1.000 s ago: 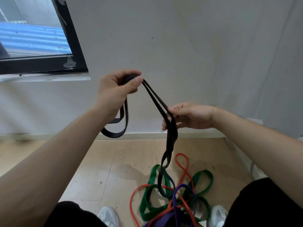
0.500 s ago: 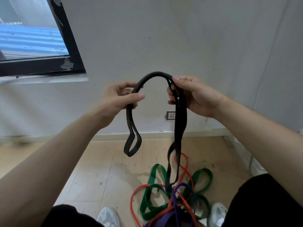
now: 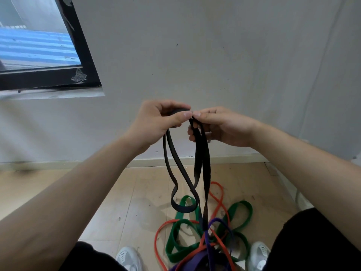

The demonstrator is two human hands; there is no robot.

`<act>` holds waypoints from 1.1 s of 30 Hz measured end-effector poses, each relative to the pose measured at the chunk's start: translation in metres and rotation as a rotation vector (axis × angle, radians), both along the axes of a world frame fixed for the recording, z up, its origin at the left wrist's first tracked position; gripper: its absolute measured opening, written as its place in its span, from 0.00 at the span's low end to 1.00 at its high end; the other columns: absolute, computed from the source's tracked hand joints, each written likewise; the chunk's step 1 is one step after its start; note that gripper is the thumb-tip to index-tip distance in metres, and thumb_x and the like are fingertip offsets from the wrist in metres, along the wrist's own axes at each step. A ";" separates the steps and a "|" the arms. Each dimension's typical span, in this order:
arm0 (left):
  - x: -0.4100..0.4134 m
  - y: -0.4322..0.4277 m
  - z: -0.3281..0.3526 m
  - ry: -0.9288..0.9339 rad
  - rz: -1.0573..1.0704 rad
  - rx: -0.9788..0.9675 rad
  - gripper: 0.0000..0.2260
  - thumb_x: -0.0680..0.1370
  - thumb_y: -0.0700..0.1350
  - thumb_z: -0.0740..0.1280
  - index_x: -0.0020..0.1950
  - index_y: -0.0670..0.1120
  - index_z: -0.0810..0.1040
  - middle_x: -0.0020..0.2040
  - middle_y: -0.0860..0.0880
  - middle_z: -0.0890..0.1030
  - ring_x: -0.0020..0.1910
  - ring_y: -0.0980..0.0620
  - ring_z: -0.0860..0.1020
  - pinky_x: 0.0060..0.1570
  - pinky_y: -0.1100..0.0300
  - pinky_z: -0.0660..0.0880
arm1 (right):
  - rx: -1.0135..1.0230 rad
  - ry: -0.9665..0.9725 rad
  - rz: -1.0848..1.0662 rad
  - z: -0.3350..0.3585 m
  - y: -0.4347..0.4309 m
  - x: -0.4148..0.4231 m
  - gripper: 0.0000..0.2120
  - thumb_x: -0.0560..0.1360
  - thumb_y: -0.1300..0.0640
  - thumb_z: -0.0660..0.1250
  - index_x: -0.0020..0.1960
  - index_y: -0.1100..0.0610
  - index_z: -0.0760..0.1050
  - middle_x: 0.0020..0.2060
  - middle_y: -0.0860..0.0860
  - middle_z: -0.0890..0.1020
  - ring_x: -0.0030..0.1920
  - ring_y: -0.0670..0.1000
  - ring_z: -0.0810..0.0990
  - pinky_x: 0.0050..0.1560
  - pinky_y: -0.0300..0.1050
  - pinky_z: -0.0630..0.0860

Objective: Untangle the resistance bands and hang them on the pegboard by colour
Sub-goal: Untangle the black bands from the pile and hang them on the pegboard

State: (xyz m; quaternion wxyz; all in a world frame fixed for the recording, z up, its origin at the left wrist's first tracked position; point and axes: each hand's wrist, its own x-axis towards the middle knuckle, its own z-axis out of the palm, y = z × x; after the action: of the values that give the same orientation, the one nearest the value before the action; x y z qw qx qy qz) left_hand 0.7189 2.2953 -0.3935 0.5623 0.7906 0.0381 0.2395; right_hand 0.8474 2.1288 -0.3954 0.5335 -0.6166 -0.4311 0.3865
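A black band (image 3: 201, 153) is pinched at its top by the left hand (image 3: 156, 124) and right hand (image 3: 220, 128), fingers curled round it, directly above the floor tangle (image 3: 205, 237), where its lower end appears caught. Loops are best eased out singly, not yanked. No container is seen.

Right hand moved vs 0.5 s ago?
Yes. The right hand, pinching the black rubber band, dropped and shifted left toward the left hand: it now partly covers the white wall socket, clear below it before.
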 end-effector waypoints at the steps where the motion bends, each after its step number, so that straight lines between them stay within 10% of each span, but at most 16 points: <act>1: 0.000 -0.001 0.000 -0.013 0.009 0.010 0.08 0.75 0.41 0.74 0.54 0.44 0.84 0.41 0.53 0.85 0.40 0.57 0.81 0.44 0.64 0.77 | -0.014 -0.004 0.012 0.000 0.000 0.001 0.14 0.81 0.49 0.61 0.48 0.58 0.77 0.46 0.56 0.83 0.50 0.55 0.83 0.45 0.40 0.77; 9: -0.007 0.012 0.013 -0.199 0.138 -0.068 0.08 0.76 0.41 0.73 0.55 0.46 0.83 0.40 0.54 0.83 0.39 0.58 0.79 0.46 0.64 0.77 | -0.157 -0.030 0.159 -0.018 -0.003 0.018 0.14 0.80 0.48 0.60 0.46 0.56 0.78 0.53 0.56 0.84 0.61 0.58 0.81 0.68 0.57 0.73; 18: -0.019 0.049 -0.003 0.031 0.045 -0.104 0.10 0.78 0.41 0.71 0.59 0.44 0.82 0.40 0.49 0.82 0.40 0.53 0.80 0.49 0.59 0.78 | -0.082 0.083 0.000 -0.018 -0.007 0.022 0.11 0.77 0.51 0.66 0.40 0.55 0.78 0.41 0.54 0.82 0.45 0.56 0.81 0.58 0.51 0.75; 23: -0.023 0.053 -0.017 0.208 -0.081 -0.067 0.31 0.62 0.62 0.81 0.59 0.46 0.83 0.40 0.52 0.83 0.42 0.52 0.81 0.47 0.61 0.78 | -0.002 0.149 -0.030 -0.010 -0.003 0.017 0.12 0.78 0.51 0.65 0.40 0.56 0.76 0.39 0.54 0.80 0.39 0.54 0.79 0.57 0.54 0.72; 33: -0.003 0.005 -0.012 0.140 -0.121 0.054 0.14 0.73 0.50 0.76 0.56 0.46 0.85 0.46 0.43 0.86 0.40 0.52 0.80 0.46 0.53 0.76 | -0.048 0.096 0.030 -0.008 0.002 0.004 0.11 0.79 0.52 0.67 0.43 0.55 0.83 0.40 0.54 0.81 0.41 0.54 0.81 0.52 0.48 0.78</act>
State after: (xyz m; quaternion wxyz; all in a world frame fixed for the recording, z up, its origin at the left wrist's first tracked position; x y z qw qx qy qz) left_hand 0.7158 2.3006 -0.4058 0.5502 0.8211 0.0229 0.1504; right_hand 0.8514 2.1304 -0.4039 0.5327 -0.6034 -0.4049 0.4339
